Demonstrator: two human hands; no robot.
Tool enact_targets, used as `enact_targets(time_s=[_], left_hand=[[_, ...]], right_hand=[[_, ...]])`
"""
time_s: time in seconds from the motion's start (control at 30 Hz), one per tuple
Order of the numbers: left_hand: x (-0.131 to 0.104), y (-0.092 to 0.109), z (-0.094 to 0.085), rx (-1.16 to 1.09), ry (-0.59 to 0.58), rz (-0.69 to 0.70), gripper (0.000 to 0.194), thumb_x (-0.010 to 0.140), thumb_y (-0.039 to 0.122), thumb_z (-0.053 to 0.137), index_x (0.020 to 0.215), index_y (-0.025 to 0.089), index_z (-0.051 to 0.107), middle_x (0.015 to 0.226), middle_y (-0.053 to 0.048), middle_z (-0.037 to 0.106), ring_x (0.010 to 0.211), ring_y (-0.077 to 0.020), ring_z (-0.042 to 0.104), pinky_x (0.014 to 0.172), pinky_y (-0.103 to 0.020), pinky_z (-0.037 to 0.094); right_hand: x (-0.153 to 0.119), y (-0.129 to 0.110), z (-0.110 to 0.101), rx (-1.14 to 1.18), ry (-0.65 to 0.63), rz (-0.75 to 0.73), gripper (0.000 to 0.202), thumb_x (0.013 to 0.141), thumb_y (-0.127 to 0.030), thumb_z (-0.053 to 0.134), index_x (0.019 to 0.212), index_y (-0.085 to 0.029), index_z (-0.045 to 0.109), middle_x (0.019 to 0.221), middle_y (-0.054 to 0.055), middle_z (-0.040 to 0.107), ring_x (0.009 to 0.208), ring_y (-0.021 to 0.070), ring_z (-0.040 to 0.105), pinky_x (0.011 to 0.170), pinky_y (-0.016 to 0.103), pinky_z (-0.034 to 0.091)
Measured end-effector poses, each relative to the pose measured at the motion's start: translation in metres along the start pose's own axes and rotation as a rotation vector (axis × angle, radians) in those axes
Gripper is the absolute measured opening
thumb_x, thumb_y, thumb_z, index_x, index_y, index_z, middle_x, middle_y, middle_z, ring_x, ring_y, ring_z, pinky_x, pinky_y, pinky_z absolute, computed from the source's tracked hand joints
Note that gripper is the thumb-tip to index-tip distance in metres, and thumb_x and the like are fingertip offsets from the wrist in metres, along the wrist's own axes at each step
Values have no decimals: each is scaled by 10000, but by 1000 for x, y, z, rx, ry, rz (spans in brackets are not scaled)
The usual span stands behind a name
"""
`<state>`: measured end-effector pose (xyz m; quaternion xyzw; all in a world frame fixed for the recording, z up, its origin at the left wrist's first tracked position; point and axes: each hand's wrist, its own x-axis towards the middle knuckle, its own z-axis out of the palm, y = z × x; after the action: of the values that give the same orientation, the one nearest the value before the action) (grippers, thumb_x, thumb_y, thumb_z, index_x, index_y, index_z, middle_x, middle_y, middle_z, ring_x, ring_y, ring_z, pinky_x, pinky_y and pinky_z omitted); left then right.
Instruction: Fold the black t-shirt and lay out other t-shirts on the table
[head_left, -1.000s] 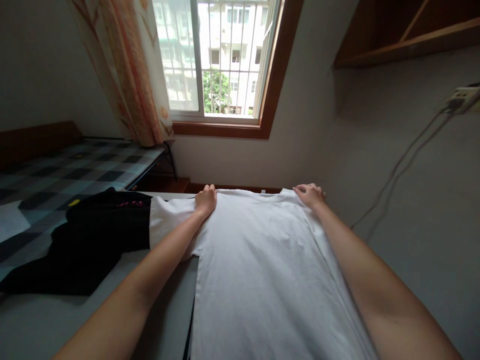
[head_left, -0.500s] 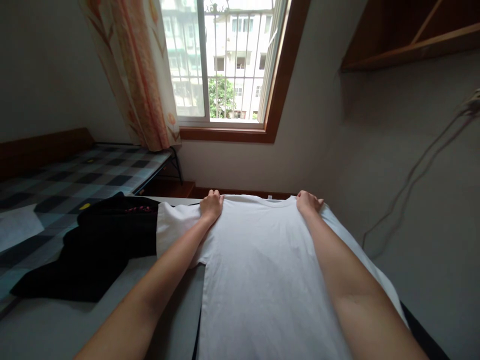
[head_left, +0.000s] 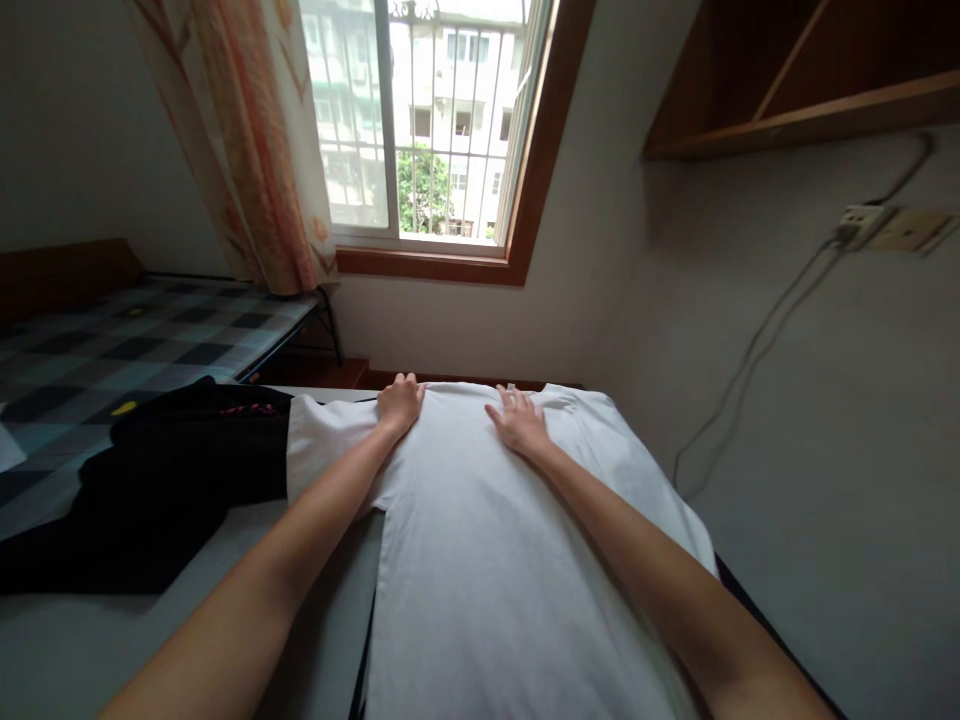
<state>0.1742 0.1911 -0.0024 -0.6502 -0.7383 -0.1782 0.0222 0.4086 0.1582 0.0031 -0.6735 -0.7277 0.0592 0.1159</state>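
Note:
A white T-shirt (head_left: 465, 560) lies spread out, its collar at the far edge of the board or table and its body running towards me. At the left shoulder, my left hand (head_left: 401, 403) is closed on the cloth. My right hand (head_left: 517, 420) rests on the shirt near the collar with its fingers spread. The shirt's left sleeve reaches over to a black garment (head_left: 180, 490) with a small pink pattern.
Behind on the left is a bed with a checked cover (head_left: 202, 320). A curtain (head_left: 262, 150) hangs beside the barred window (head_left: 442, 130). On the right wall are a wooden shelf (head_left: 810, 115) and a socket (head_left: 862, 225) with a hanging cable.
My right hand has let go of the right shoulder and moved left to the collar, its fingers now spread. My left hand keeps its hold. The view has turned slightly right.

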Motion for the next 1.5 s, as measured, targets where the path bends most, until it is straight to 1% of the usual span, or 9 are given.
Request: enact_targets(time_s=[0.13, 0.27, 0.43, 0.57, 0.73, 0.93, 1.07, 1.2, 1.5], left_hand=[[-4, 2, -1, -1, 17, -13, 372, 959, 439, 380, 1071, 183, 625, 1106, -144, 629, 969, -295, 657, 783, -362, 480], [-2, 3, -2, -56, -4, -60, 358, 931, 438, 418, 1065, 183, 630, 1109, -160, 642, 1007, -312, 649, 814, -381, 479], [16, -12, -10, -414, -205, -174, 365, 802, 458, 604, 1044, 188, 644, 1078, -138, 682, 1026, -304, 646, 842, -377, 489], [26, -55, -28, -788, -338, -98, 482, 822, 480, 563, 1176, 155, 599, 1086, -133, 689, 929, -233, 684, 755, -313, 528], [16, -126, -59, -718, -134, -85, 570, 768, 649, 538, 971, 140, 697, 1043, -128, 713, 1032, -280, 639, 816, -327, 513], [-8, -171, -90, -739, -433, -265, 789, 776, 798, 319, 944, 146, 728, 920, -118, 739, 873, -267, 673, 708, -322, 521], [-16, -186, -105, -755, -546, -287, 801, 701, 844, 364, 898, 169, 747, 902, -103, 743, 802, -261, 665, 642, -300, 506], [-24, -196, -112, -695, -464, -209, 672, 650, 798, 503, 780, 192, 763, 779, -62, 732, 765, -257, 643, 691, -298, 500], [-43, -187, -128, -589, -595, 26, 336, 561, 534, 737, 588, 209, 658, 620, -5, 615, 643, -220, 576, 556, -249, 418]], right_hand=[[-22, -25, 14, -5, -98, -95, 695, 921, -673, 242, 1501, -299, 325, 1608, 96, 163, 1465, 343, 78, 1129, 589, 39], [-24, -26, 12, -6, -92, -77, 680, 925, -652, 274, 1498, -293, 339, 1608, 78, 172, 1469, 314, 83, 1148, 547, 39], [-24, -25, 9, 4, -67, -74, 667, 919, -649, 302, 1487, -304, 362, 1607, 61, 183, 1464, 304, 123, 1156, 529, 61], [-25, -26, 10, 20, -51, -64, 651, 913, -637, 341, 1472, -305, 390, 1601, 56, 208, 1460, 301, 142, 1156, 525, 84], [-22, -23, 13, 62, 25, -52, 576, 922, -549, 399, 1399, -242, 501, 1556, 76, 324, 1432, 277, 234, 1158, 491, 120], [-20, -17, 14, 98, 115, -74, 440, 943, -398, 399, 1292, -216, 595, 1484, 75, 446, 1372, 223, 349, 1140, 426, 197], [-20, -18, 15, 76, 123, -83, 437, 942, -393, 406, 1290, -210, 596, 1485, 79, 444, 1370, 233, 350, 1137, 432, 197], [-20, -19, 16, 66, 116, -78, 440, 944, -388, 400, 1295, -204, 590, 1493, 74, 434, 1378, 238, 339, 1137, 430, 197], [-21, -21, 15, 52, 105, -74, 422, 947, -385, 399, 1278, -215, 599, 1494, 78, 431, 1379, 231, 341, 1137, 429, 201]])
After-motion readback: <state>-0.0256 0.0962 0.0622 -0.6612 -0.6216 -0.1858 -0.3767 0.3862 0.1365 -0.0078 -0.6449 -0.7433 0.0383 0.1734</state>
